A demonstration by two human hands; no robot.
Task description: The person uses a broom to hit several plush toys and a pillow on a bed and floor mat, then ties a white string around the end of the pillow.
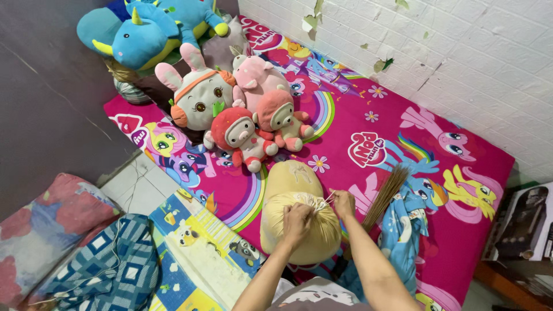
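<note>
Both hands on yellow bolster (296, 227): left hand (296, 223) pinching its gathered cover end, right hand (344, 203) pinching the white string (326, 201); end bunched, knot seemingly unfinished.

The near end of the yellow cloth bolster (296, 213) is covered by the left hand (296, 222), and its gathered opening is partly hidden behind the right hand (344, 203). The thin pale string (327, 200) between the hands is too fine for its knot to be made out. The bundle of thin brown broom sticks (385, 196) is hidden at its lower end behind the right forearm. The large blue plush dinosaur (147, 31) is cut off by the top edge. The grey printed cardboard box (527, 222) is cut off at the right edge.
</note>
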